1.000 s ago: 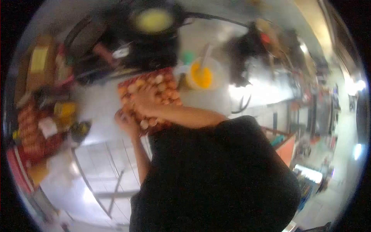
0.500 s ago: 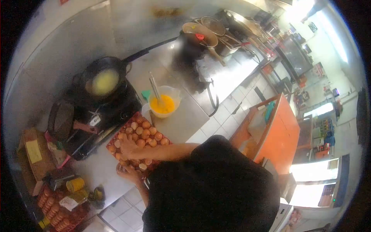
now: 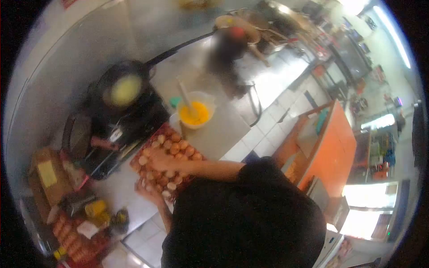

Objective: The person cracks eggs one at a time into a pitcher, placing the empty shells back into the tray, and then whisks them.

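A red tray of brown eggs (image 3: 175, 147) lies on the counter in front of me; several pieces among them look like pale, open shells. My right hand (image 3: 160, 161) reaches over the middle of the tray, low on the eggs. Motion blur smears its fingers. Near the tray's lower left edge, my left hand (image 3: 149, 192) has its fingers curled around something pale that I cannot make out. Beyond the tray stands a white bowl (image 3: 211, 108) of beaten yellow egg (image 3: 195, 114), with a whisk (image 3: 185, 94) leaning in it.
A black wok (image 3: 114, 78) with pale yellow contents sits on the stove at left. Beside it is a dark pan (image 3: 77, 139). More stacked eggs (image 3: 73, 236), a yellow can (image 3: 95, 208) and a cardboard box (image 3: 48, 172) stand lower left. An orange cabinet (image 3: 333, 143) is at right.
My view has shifted a little, so the tray, bowl and stove appear farther right. Both hands stay at about the same places by the eggs, now more blurred.
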Tool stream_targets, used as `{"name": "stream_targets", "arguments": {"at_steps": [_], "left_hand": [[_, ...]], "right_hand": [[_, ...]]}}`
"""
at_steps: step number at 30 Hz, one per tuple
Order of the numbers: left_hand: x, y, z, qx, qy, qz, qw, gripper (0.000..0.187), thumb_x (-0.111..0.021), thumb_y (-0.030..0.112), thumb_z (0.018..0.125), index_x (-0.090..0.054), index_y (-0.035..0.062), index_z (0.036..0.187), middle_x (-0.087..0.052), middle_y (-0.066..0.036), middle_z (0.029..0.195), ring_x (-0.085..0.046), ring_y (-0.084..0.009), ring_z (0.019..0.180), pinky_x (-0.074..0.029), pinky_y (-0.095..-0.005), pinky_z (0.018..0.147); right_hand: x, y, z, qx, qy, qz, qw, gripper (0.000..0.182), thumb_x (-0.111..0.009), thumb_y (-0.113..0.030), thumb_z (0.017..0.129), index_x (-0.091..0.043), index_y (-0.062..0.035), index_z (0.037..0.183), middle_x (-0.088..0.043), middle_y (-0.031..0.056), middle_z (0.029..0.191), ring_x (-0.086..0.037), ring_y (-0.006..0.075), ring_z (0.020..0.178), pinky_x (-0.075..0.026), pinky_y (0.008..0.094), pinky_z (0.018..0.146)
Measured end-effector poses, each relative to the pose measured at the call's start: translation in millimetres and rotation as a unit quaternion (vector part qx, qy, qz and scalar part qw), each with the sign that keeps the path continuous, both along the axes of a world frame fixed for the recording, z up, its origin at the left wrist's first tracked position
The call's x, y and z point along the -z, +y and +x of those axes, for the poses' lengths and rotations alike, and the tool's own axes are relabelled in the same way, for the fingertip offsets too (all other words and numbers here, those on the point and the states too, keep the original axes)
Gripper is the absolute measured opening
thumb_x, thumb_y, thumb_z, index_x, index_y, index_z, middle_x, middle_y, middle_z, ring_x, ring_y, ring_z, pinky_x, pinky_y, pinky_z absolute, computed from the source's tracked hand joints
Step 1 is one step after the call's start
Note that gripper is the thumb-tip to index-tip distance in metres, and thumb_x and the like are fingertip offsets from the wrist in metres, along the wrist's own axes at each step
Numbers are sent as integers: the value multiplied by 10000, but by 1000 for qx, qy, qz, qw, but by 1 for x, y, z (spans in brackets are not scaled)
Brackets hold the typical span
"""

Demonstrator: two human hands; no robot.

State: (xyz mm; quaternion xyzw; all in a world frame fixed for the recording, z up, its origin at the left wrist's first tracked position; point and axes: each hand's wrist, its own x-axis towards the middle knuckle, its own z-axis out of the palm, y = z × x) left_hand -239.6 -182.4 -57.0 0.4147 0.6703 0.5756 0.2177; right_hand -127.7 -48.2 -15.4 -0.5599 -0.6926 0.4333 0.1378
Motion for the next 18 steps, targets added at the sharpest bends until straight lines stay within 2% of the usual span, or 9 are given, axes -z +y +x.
{"name": "stream_targets", "arguments": {"at_steps": [1,2,3,4,6,9,10,13,18], "left_hand": [[-6,7,1,42,89,-10,995,415,-672,259,954,-580,-5,1260,-466,-184,1370,-443,-352,1286,-371,-469,1072],[-18,14,3,80,177,-11,981,386,-695,217,931,-603,10,1243,-451,-185,1413,-413,-362,1332,-299,-485,1138],[-20,20,6,88,210,-41,973,409,-716,206,905,-601,12,1245,-447,-192,1419,-409,-372,1334,-300,-482,1138],[-22,26,5,101,242,-69,963,433,-738,194,878,-599,13,1247,-443,-198,1424,-404,-383,1337,-300,-479,1139],[-35,37,11,121,220,-46,967,417,-749,234,871,-615,39,1214,-436,-205,1410,-397,-397,1325,-301,-487,1127],[-48,43,10,148,215,-40,964,388,-777,209,841,-630,49,1163,-430,-202,1404,-394,-398,1323,-308,-481,1124],[-51,44,10,157,217,-43,962,380,-788,187,828,-634,48,1146,-429,-199,1404,-394,-395,1326,-311,-475,1125],[-60,50,16,172,217,-64,959,387,-793,100,804,-645,59,1159,-444,-174,1405,-391,-364,1342,-323,-460,1129],[-70,55,33,173,141,-62,973,308,-790,117,806,-715,72,1101,-512,-153,1376,-447,-349,1321,-329,-453,1128]], "right_hand": [[-2,6,8,-24,76,-8,997,321,-701,-257,814,-637,-49,1051,-628,236,1065,-608,406,1034,-490,524,846],[-3,3,16,-16,136,39,990,312,-705,-281,823,-629,-42,1009,-637,225,1010,-622,389,996,-493,501,834],[-5,1,23,-3,196,85,977,314,-709,-305,832,-620,-35,966,-645,213,955,-636,371,958,-497,478,822],[-5,2,24,-17,186,89,978,351,-710,-343,846,-611,-38,990,-645,221,969,-633,385,956,-492,487,822],[-4,6,30,-38,161,105,981,426,-713,-418,876,-593,-42,1038,-645,237,999,-627,411,951,-481,505,822],[-26,3,49,-6,175,48,983,508,-741,-394,858,-524,-57,1169,-609,255,1065,-590,410,1049,-465,514,843],[-25,0,53,-10,51,148,988,546,-763,-450,831,-496,-100,1155,-627,179,1017,-621,440,967,-480,539,813],[-4,10,72,-45,98,198,974,580,-782,-485,809,-509,-97,1142,-621,190,1061,-618,449,983,-475,551,816],[-16,9,77,-62,137,103,983,593,-790,-537,787,-540,-89,1084,-611,181,1024,-615,452,972,-485,518,812]]}}
